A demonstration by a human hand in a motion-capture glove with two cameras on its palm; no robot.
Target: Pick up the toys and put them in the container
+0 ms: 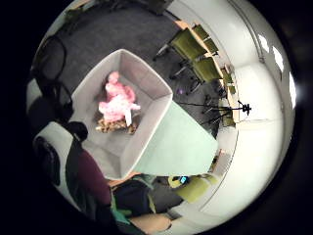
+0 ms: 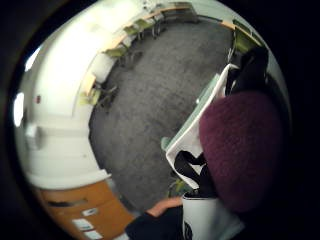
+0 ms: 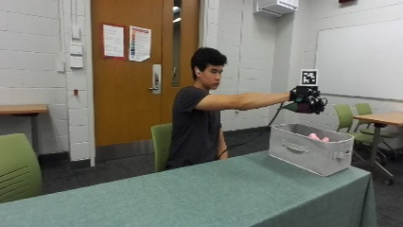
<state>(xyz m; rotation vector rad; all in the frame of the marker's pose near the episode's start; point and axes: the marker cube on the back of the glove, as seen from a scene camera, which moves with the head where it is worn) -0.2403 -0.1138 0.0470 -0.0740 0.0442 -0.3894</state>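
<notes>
In the outside view my gloved right hand (image 3: 308, 100) is stretched out at arm's length, high above the grey fabric container (image 3: 310, 147). Its fingers curl around a dark maroon plush toy (image 3: 303, 107). That fuzzy maroon toy (image 2: 240, 150) fills much of the thumb side palm view and shows at the picture's edge (image 1: 90, 178) in the other palm view. Directly below the palm, the open container (image 1: 156, 100) holds a pink plush toy (image 1: 117, 100) lying over a brown patterned toy (image 1: 115, 127). The pink toy (image 3: 318, 137) peeks over the rim.
The container stands near the right end of a table with a green cloth (image 3: 189, 194). Green chairs (image 3: 349, 116) and a wooden table (image 3: 381, 118) stand behind it, and another green chair (image 3: 15, 165) stands at the left. Grey carpet (image 2: 150, 100) lies beyond the table edge.
</notes>
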